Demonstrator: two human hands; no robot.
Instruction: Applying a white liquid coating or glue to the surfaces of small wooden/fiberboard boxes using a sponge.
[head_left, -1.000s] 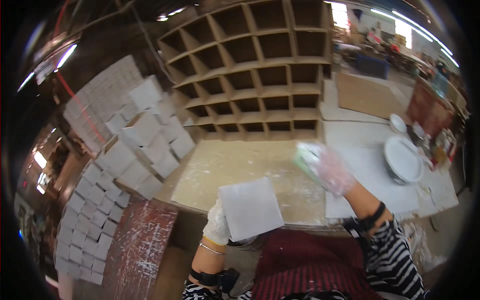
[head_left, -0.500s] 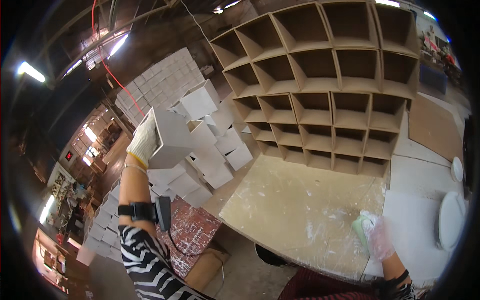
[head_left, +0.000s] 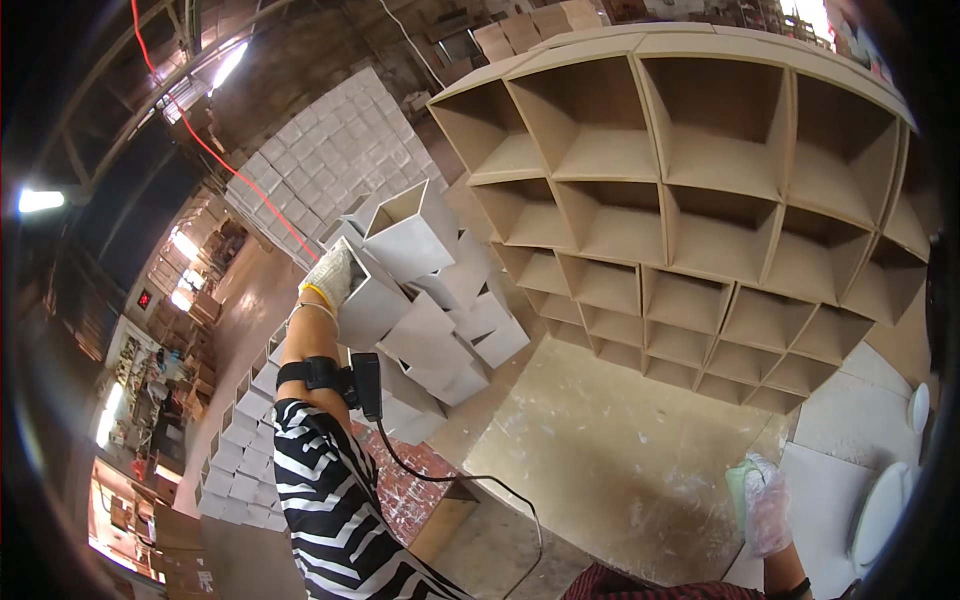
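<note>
My left hand [head_left: 331, 276], in a white knit glove with a yellow cuff, grips the rim of a white open-topped box [head_left: 375, 308]. Its fingers go inside the opening and are partly hidden. That box rests against a heap of similar white boxes [head_left: 430, 335]. At the lower right my right hand [head_left: 768, 508], in a clear plastic glove smeared with white, is closed around a pale green sponge-like pad [head_left: 738, 490]. Both are just above the right edge of the tan, white-stained work board [head_left: 610, 460].
Brown unpainted open boxes [head_left: 665, 220] stand in stacked rows at the back of the board. White round lids or dishes [head_left: 880, 515] lie at the right. A red, paint-spattered table [head_left: 405, 490] is below my left arm, and a cable [head_left: 480, 478] trails from the device on it.
My left hand has carried the white box away from me and set it against the heap. The view has turned, while my right hand still holds the green pad near the board's edge.
</note>
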